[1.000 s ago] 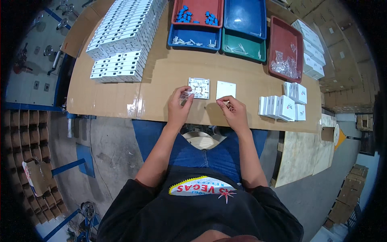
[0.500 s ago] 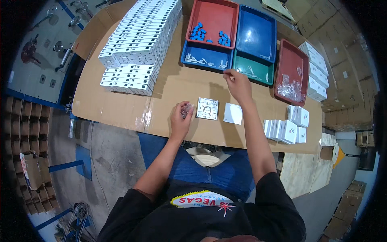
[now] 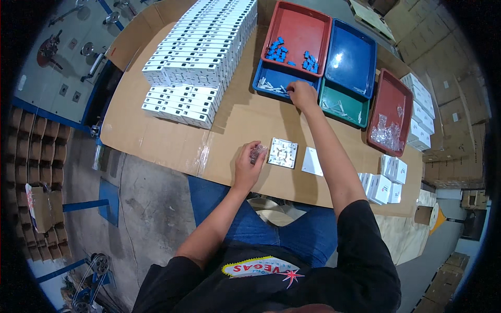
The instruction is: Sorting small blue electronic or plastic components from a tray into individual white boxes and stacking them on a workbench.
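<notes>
My left hand [image 3: 248, 168] rests on the cardboard-covered table, its fingers curled round a small clear plastic bag [image 3: 255, 153] with dark contents too small to name. Just right of it lies a square white frame plate [image 3: 283, 153] with cut-outs. A flat white square cover [image 3: 312, 161] lies beyond that, partly behind my right forearm. My right hand [image 3: 303, 96] is at the right end of the shallow blue tray [image 3: 259, 89] of small white plugs [image 3: 271, 86]. Its fingers are pinched together; whatever is between them is hidden.
Tall stacks of white frames [image 3: 180, 104] stand at the left. Behind are a red tray [image 3: 300, 23] with blue pieces and a larger blue tray [image 3: 349, 52]. A green tray [image 3: 342, 99], a dark red tray [image 3: 391, 96] with clear bags, and white boxes [image 3: 381, 189] are at the right.
My right hand has moved from the blue tray's near right corner in over its white plugs. My left hand keeps its hold on the bag. The whole view has shifted somewhat.
</notes>
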`<state>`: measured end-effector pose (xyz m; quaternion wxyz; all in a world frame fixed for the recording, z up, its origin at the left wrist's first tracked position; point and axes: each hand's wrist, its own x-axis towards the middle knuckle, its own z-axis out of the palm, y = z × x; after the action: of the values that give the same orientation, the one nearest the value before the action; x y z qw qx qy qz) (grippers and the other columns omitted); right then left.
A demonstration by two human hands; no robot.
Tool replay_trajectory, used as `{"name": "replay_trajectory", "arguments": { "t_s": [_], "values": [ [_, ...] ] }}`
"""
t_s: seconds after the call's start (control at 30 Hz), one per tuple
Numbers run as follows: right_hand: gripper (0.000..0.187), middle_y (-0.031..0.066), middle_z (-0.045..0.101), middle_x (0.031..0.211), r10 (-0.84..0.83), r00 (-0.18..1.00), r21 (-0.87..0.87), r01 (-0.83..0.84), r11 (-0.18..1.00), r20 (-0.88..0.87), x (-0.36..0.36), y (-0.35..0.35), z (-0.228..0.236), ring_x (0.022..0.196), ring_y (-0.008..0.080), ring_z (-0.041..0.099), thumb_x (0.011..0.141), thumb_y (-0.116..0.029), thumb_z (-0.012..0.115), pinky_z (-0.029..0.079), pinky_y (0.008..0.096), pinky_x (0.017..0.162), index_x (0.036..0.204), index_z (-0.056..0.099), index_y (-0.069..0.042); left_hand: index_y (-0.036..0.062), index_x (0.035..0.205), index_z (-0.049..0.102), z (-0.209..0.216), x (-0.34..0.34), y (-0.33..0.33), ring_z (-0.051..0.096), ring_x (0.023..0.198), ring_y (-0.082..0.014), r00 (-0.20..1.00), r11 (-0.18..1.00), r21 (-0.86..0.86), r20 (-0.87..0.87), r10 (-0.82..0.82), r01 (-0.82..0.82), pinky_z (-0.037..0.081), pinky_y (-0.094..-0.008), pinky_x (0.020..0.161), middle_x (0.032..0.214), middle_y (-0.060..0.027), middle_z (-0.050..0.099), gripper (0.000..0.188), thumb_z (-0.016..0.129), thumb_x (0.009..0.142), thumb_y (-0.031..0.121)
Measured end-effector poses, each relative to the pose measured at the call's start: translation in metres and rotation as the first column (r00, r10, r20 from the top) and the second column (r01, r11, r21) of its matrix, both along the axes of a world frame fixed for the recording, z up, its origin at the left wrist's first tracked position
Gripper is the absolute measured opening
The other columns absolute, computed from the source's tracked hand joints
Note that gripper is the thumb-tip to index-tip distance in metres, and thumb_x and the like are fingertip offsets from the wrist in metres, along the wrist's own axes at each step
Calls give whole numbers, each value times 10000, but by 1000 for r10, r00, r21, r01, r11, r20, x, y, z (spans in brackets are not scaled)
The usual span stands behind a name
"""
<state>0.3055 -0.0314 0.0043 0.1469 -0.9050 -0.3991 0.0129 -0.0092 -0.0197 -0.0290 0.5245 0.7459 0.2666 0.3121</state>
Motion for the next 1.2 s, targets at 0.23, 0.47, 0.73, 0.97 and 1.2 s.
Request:
{"name": "replay_trajectory", "arguments": {
  "t_s": [0.23,0.47,0.73,0.97,1.2],
  "values": [
    [178,151,760,1005,0,998,-135,-8,991,-59,10,18,9,989,348,724,814,-164,700,571,461,834,964,793,-145,6,1202,632,1,-1,1,684,1013,-326,1000,999,40,-8,0,1,547,-386,861,1098,-165,672,320,737,913,95],
    [128,147,754,957,18,1000,-8,-18,1000,-5,12,3,2,945,351,721,819,-177,710,570,447,814,910,746,-96,14,1203,634,-3,-3,-4,685,1006,-315,1000,1000,10,-4,6,-6,547,-384,859,1094,-164,672,325,744,912,109],
    [168,87,746,922,66,947,478,97,873,-313,-50,-64,21,742,142,676,883,-143,718,519,329,657,1012,702,-37,23,1195,641,1,-4,0,690,989,-303,999,1000,-2,46,3,-3,556,-378,825,1065,-150,680,358,783,892,150],
    [135,33,694,887,154,722,566,371,736,-674,-140,-128,4,693,50,588,895,-42,726,464,225,596,1014,682,6,69,1148,685,4,1,3,656,1011,-273,995,923,373,-7,-103,98,489,-409,885,1082,-91,681,396,839,815,221],
    [142,3,691,805,165,711,498,289,818,-684,-177,-135,6,670,50,560,906,-130,776,448,226,596,983,741,-17,114,1129,721,4,1,-5,610,1083,-271,989,866,484,-2,-146,129,455,-411,915,1146,-59,663,379,845,789,226]
  ]
}}
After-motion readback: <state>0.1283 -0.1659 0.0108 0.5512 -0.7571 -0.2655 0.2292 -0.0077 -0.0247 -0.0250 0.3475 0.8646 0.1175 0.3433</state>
